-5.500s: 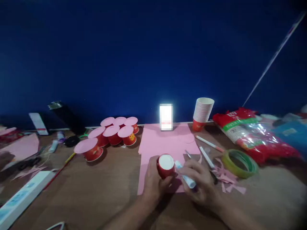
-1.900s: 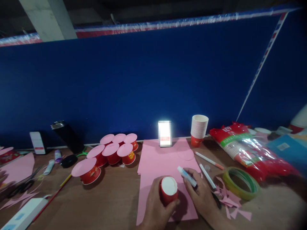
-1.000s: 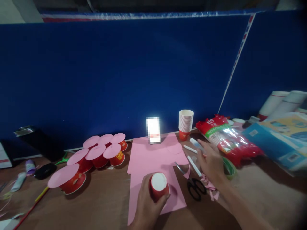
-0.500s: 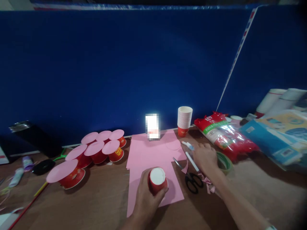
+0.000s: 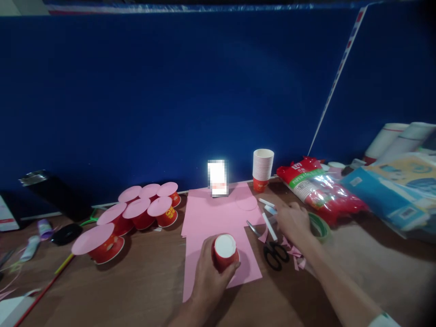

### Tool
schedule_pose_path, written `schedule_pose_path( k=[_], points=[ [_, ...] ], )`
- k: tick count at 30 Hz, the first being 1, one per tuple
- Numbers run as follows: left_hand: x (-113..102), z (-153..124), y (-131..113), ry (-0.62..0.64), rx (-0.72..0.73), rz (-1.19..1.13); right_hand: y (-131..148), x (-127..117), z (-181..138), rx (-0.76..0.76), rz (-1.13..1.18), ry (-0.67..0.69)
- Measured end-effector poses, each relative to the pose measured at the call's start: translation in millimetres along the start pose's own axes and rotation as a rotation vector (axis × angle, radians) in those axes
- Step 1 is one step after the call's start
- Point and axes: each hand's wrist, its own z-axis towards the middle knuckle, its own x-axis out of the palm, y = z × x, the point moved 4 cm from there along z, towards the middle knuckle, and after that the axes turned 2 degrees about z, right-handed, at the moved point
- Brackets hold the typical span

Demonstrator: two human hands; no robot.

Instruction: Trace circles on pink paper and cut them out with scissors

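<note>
My left hand (image 5: 213,272) is wrapped round the side of a red paper cup (image 5: 225,252). The cup is upside down over pink paper (image 5: 200,218), its white base facing up. My right hand (image 5: 294,222) reaches low over the table with bent fingers, right beside two slim white sticks (image 5: 270,227) and a small pale-blue and white piece (image 5: 270,209). Its fingertips are hidden, so a grip cannot be made out. Black-handled scissors (image 5: 275,255) lie just below that hand, among pink paper scraps (image 5: 297,256). A roll of green tape (image 5: 319,227) is close to its wrist.
Several inverted red cups topped with pink paper discs (image 5: 92,238) stand at left. Behind the paper are a bright blurred-out upright object (image 5: 218,178) and a cup stack (image 5: 263,170). A red bag of cups (image 5: 320,190), blue packages (image 5: 381,195) and a black bottle (image 5: 56,195) flank these.
The view has shifted slightly. My right hand stays by the white sticks, which lie at slightly different angles. My left hand still holds the cup over the pink paper.
</note>
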Motion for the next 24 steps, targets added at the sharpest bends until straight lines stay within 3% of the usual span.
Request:
schedule_pose_path(
  k=[13,20,24],
  points=[
    [-0.8,-0.8,3.7,-0.038,-0.038,-0.019,-5.3,-0.7,-8.2,-0.179,0.105,-0.15],
    [-3.1,0.7,0.1,-0.033,-0.073,0.044,-19.3,-8.5,-7.8,-0.065,0.09,-0.331],
    [-2.0,1.4,2.6,-0.028,-0.045,0.017,-23.6,-7.0,-4.9,-0.05,0.127,-0.347]
  ],
)
